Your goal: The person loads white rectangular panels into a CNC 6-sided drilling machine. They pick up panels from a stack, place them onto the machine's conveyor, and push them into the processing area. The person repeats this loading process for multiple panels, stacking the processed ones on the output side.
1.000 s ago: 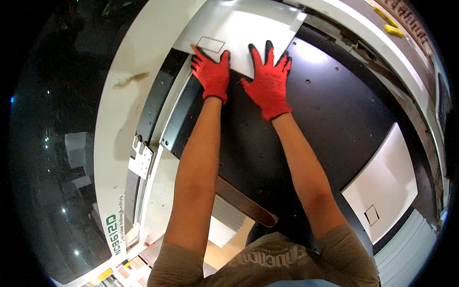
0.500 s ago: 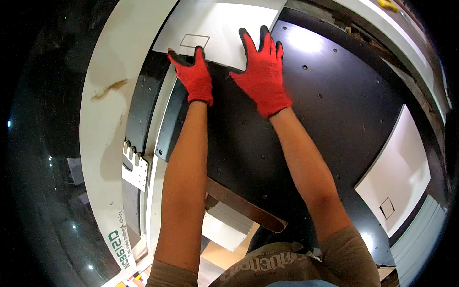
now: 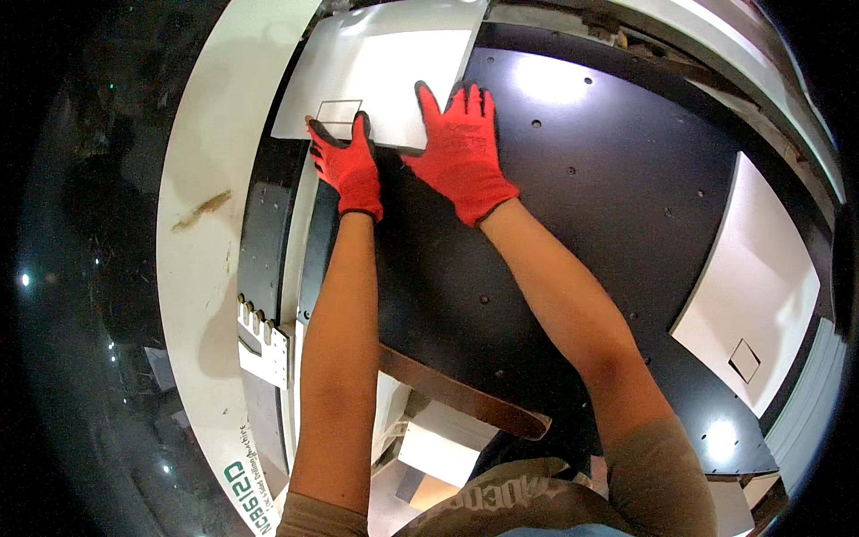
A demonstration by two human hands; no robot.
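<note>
Both gloved hands, left hand [image 3: 349, 166] and right hand [image 3: 461, 148], lay flat, ungripping, having pushed the white sheet [image 3: 385, 76] farther across the black table [image 3: 582, 206].

Smooth white panel [image 3: 385, 76], matt black table [image 3: 582, 206]

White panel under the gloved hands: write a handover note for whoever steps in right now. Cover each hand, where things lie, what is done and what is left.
Left hand: red glove, fingers flat on the near edge of the white panel, beside its small square cutout. Nothing gripped.
Right hand: red glove, palm on the black machine table, fingertips reaching the panel's near edge. Nothing gripped.
Where: the panel lies flat at the table's far left. A second white panel lies at the right edge.
Done: both hands are on the first panel.
Left: the panel is not lifted; its final placement cannot be judged from this view.
</note>
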